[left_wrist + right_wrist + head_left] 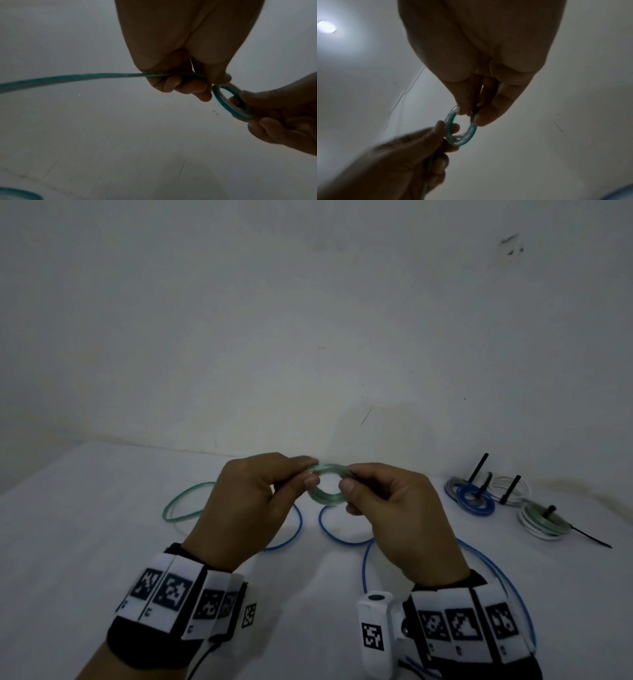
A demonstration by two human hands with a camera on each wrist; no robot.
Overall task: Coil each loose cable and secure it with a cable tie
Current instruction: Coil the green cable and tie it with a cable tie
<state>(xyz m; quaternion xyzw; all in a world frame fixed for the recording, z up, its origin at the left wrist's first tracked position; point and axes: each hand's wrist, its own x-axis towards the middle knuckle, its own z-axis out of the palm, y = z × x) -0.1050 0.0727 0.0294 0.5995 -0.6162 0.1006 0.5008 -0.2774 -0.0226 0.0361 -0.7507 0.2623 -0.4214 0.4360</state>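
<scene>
**Green cable takes shape as a coil, turn by turn**

Above a white surface (102, 542), a person's left hand (253, 501) and right hand (394, 508) pinch opposite sides of a small ring wound from translucent green plastic cable (325, 491), held up between them so that the loops stay stacked. The rest of this cable runs back through the left hand's curled fingers (185, 85), apparently to feed it under light tension, and trails in a loose loop (185, 501) on the surface. A loose thin blue cable (342, 535) sprawls beneath the hands, not yet wound. At far right lie finished coils (476, 501), blue and white, each bound with a black cable tie (510, 489). Winding appears unfinished; no tie is in hand.
</scene>
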